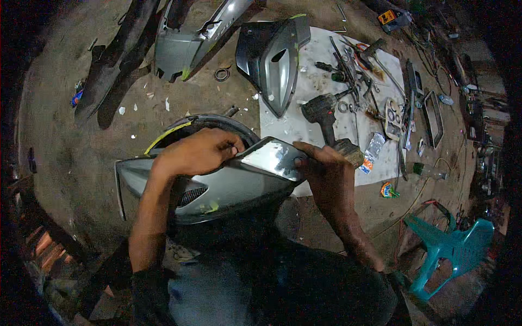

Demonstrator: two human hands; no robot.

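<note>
A grey motorcycle fairing panel point(234, 187) lies across my lap, with a dark vent slot near its left part. On its right end is a shiny silver section point(272, 157) with pale reflections. My right hand point(329, 168) pinches that right tip between thumb and fingers. My left hand point(201, 152) lies over the panel's upper edge, fingers curled in by the shiny section; what they hold, if anything, is hidden. Behind the panel shows a dark curved part point(217, 118) with a yellow-green strip along its left.
A white sheet point(288, 130) on the floor bears a cordless drill point(323, 111), a hammer point(372, 49) and several hand tools. Another grey fairing panel point(280, 70) overlaps its edge. More body parts point(179, 49) lie far left. A teal plastic chair point(457, 244) is at right.
</note>
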